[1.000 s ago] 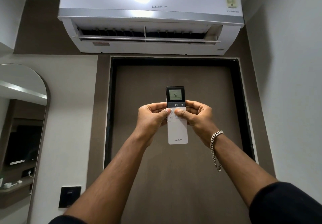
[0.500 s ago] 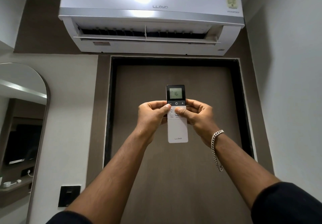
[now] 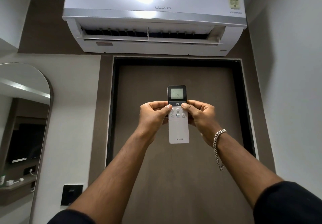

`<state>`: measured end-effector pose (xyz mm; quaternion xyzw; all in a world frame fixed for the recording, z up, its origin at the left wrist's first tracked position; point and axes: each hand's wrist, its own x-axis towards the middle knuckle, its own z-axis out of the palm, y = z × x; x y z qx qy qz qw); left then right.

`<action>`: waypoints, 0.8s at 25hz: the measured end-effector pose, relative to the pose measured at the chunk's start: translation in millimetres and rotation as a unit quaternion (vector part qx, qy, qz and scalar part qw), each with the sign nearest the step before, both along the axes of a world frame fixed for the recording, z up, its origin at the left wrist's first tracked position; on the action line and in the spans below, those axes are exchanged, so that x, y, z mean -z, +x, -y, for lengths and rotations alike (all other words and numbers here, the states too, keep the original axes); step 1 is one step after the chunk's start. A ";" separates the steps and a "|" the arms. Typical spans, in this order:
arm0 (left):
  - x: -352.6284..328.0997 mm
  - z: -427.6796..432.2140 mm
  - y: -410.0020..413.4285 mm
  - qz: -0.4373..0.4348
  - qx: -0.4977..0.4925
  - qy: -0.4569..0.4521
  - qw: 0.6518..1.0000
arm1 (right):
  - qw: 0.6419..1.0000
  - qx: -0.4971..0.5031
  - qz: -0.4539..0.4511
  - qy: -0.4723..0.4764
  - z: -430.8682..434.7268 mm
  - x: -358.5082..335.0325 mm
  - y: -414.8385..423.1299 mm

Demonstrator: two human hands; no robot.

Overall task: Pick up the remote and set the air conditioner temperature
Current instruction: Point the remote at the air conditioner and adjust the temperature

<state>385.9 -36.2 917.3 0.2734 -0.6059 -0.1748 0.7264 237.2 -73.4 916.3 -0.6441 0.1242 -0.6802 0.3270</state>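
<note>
An arched mirror (image 3: 22, 119) leans into the frame at far left, reflecting a shelf with small white items, and a dark wall switch plate (image 3: 71, 194) sits low on the pale wall beside it. Two bare forearms rise from dark sleeves toward the centre of the scene, in front of a brown door (image 3: 174, 180) set in a black frame. The left hand (image 3: 153, 114) is closed around the left edge of a white remote (image 3: 178, 129), its thumb resting at the left side of the button rows. The remote stands upright between both hands, its lit screen reading 16, the brand name LLOYD printed near its lower end. The right hand (image 3: 200, 114) grips the remote's right edge, thumb laid at the upper right of the keypad, just beside the power symbol. A silver chain bracelet (image 3: 218, 141) hangs from the right wrist. Overhead, a white wall-mounted air conditioner (image 3: 153, 37) spans the width of the door, its louvre open, the figure 16 glowing on its front panel next to a bright glare, and a coloured label stuck at its upper right corner.
</note>
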 end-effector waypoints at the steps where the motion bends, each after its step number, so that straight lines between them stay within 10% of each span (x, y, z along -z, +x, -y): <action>1: -0.1 -0.1 0.1 0.007 0.001 -0.003 1.000 | 1.000 0.002 0.003 0.001 -0.3 -0.3 -0.2; 20: 5.3 2.5 -7.2 0.014 0.005 -0.011 1.000 | 1.000 0.022 0.009 0.016 -2.2 6.1 -8.4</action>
